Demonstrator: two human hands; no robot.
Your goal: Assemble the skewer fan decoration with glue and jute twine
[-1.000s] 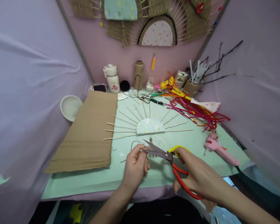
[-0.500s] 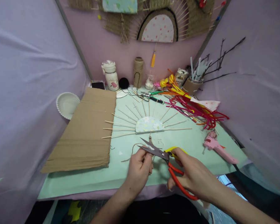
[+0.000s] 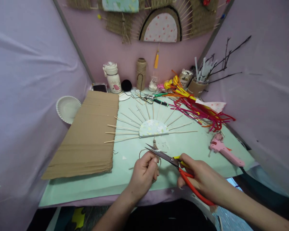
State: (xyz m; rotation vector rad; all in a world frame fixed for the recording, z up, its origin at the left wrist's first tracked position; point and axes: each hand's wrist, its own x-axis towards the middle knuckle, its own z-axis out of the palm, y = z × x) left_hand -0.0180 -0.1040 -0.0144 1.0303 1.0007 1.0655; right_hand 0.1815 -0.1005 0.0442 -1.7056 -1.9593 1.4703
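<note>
My left hand is closed in a pinch on a short bundle of brown twine near the table's front edge. My right hand grips red and yellow handled scissors. Their blades are nearly closed and point left, right above my left fingers at the twine. Just beyond lies a half-round floral paper piece with wooden skewers fanned out from it on the mint green table cover.
A sheet of brown cardboard lies left, a white paper plate beside it. A pink glue gun lies right, pipe cleaners behind it. A bottle, twine spool and cups stand at the back wall.
The scissor blades have closed from wide apart to nearly together over the twine. Both hands have shifted slightly right and toward me.
</note>
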